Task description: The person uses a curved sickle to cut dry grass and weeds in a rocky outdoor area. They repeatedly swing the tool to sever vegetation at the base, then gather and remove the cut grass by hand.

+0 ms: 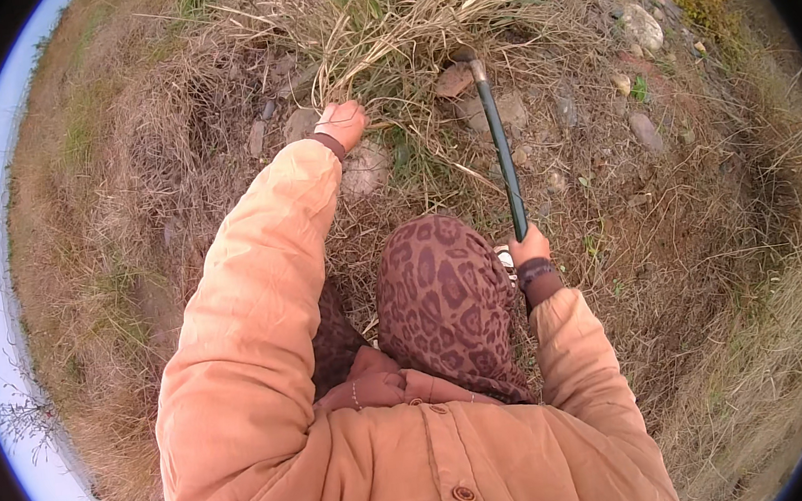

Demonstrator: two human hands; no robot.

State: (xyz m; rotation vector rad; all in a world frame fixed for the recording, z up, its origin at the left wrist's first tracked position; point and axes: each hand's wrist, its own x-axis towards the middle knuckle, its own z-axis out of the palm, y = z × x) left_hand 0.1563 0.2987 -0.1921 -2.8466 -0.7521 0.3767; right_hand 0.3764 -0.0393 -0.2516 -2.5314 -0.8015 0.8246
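My left hand [342, 124] is closed around a bunch of long, dry grass [347, 64] at the near left side of a large clump. In my right hand [529, 245] is the lower end of a sickle's dark green handle [501, 146]. The sickle slants up and away from me to a metal socket at the clump's base. Its dark head bends left there, and most of the blade is hidden among stalks. Green and straw-coloured blades [409, 121] hang between my two hands.
Stones lie about the clump: a flat reddish one [454, 80] by the sickle head, a pale one [365, 168] below my left hand, a large one [642, 27] at far right. My patterned knee [443, 275] is bent in front. Dry grass covers the slope around.
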